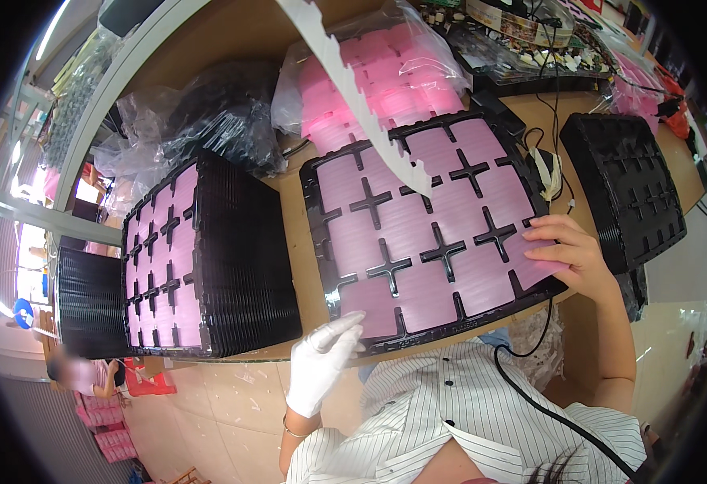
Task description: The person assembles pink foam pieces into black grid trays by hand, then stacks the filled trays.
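Note:
In front of me a black plastic tray point(327, 266) carries a pink foam sheet point(406, 278) with cross-shaped cut-outs, through which the tray's black ribs stand up. My left hand point(320, 365), in a white glove, has its fingers closed at the sheet's near left corner. At the near right corner, my bare right hand point(575, 256) grips the sheet's edge, fingers on top and the thumb hidden. A torn white strip point(353, 101) hangs down in front of the tray, its lower end over the middle of the sheet.
A tall stack of black trays point(245, 266) topped with pink sheet stands at left. Behind the tray lies a clear bag of pink sheets point(386, 68). Black trays point(627, 185) stand at right. Cables point(559, 105) hang at back right; a black cord point(563, 415) crosses my shirt.

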The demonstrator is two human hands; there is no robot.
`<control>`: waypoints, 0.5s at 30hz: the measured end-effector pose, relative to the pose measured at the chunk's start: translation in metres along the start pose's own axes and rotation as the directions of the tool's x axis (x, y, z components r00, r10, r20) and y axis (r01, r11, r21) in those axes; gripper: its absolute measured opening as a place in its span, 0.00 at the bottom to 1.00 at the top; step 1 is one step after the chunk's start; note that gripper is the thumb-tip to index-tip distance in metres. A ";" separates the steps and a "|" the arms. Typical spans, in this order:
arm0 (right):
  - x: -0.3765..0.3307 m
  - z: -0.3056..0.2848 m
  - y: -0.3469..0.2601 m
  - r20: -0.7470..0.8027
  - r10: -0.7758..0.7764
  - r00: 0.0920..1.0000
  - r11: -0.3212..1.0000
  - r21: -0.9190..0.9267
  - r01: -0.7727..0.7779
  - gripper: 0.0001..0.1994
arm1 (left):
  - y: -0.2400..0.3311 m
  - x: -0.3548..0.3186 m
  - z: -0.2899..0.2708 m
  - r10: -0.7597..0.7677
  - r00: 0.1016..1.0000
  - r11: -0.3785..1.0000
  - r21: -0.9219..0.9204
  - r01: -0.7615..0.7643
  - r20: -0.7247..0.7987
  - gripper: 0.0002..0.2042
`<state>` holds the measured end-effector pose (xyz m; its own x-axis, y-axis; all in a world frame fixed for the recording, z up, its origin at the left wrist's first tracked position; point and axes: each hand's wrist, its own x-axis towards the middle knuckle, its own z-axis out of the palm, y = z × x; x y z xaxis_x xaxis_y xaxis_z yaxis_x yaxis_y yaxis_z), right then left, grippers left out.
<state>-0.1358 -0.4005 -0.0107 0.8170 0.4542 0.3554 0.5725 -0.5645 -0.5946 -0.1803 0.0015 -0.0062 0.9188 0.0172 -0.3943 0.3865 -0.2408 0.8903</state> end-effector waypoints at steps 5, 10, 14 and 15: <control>0.002 0.000 0.003 -0.010 0.036 0.999 0.996 -0.076 -0.037 0.15 | 0.007 0.006 0.003 -0.019 0.996 1.000 -0.026 0.016 -0.084 0.11; 0.000 -0.004 0.004 0.094 -0.025 0.995 0.999 -0.044 0.029 0.15 | 0.002 0.006 -0.004 -0.014 0.998 1.000 0.016 0.015 -0.065 0.10; 0.009 -0.017 -0.003 0.166 -0.045 0.985 0.997 0.076 0.032 0.15 | 0.009 0.006 -0.007 0.095 0.995 0.983 0.161 -0.088 -0.040 0.09; 0.017 -0.023 0.006 0.143 -0.090 0.986 0.992 0.102 0.076 0.14 | 0.016 0.015 -0.012 0.243 0.964 0.919 0.343 -0.192 -0.112 0.08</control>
<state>-0.1168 -0.4118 0.0087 0.7436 0.5971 0.3008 0.6229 -0.4552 -0.6362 -0.1595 0.0095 0.0052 0.9882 0.0665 -0.1383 0.1517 -0.5580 0.8159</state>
